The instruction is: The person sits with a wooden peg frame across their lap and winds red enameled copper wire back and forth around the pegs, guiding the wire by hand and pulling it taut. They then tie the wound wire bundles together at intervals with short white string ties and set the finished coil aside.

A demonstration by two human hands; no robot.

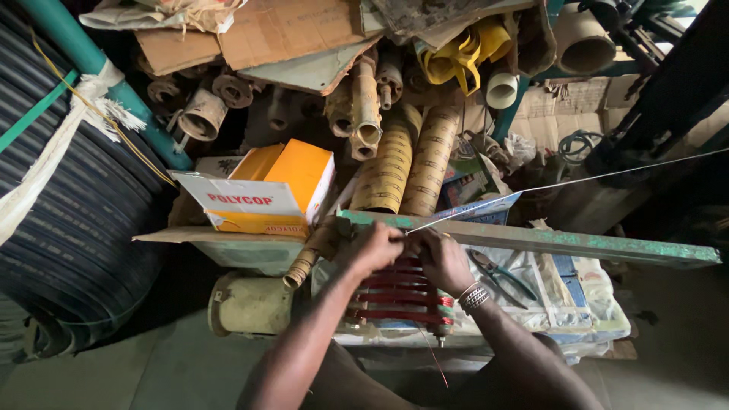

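My left hand (375, 248) and my right hand (442, 258) are closed together over a red wound coil frame (399, 298) that sits low in the middle. Both pinch a thin pale wire (577, 181) that runs taut up and to the right, out of view. The fingertips meet just under a green, worn metal bar (547, 241) that crosses the scene. A thin red wire end (436, 363) hangs below the coil. My right wrist wears a beaded bracelet (474, 295).
Pliers (495, 270) lie right of my right hand on plastic sheeting. An orange and white cardboard box (266, 193) stands at the left, with brown paper-wrapped tubes (410, 163) behind. A large black ribbed coil (68, 228) fills the left. A cream motor housing (247, 304) lies below the box.
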